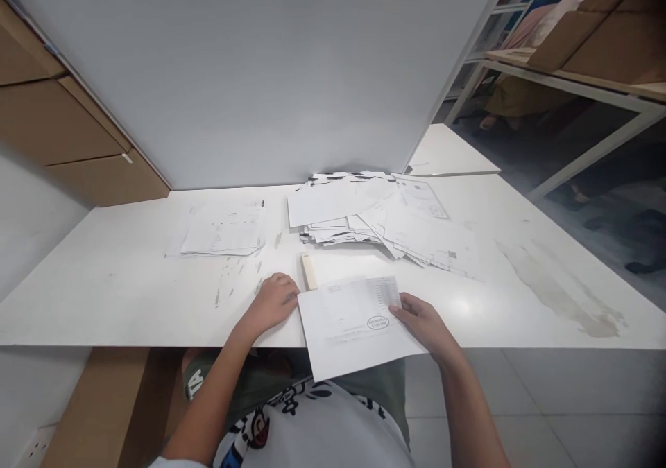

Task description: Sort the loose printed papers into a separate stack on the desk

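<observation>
A white printed sheet of paper [354, 326] with a round stamp mark lies over the near edge of the white table [130, 295]. My right hand [424, 322] grips its right edge, thumb on top. My left hand [273, 301] rests on the table at the sheet's left edge, fingers curled and touching the paper's side. A small cream-coloured oblong block [309, 271] lies just beyond the sheet, between my hands.
A loose heap of printed papers [374, 218] spreads across the table's far middle and right. A smaller neat stack of papers [223, 231] lies to the far left. A grey partition panel [260, 73] stands behind. Cardboard boxes [62, 121] and metal shelving [572, 87] flank the table.
</observation>
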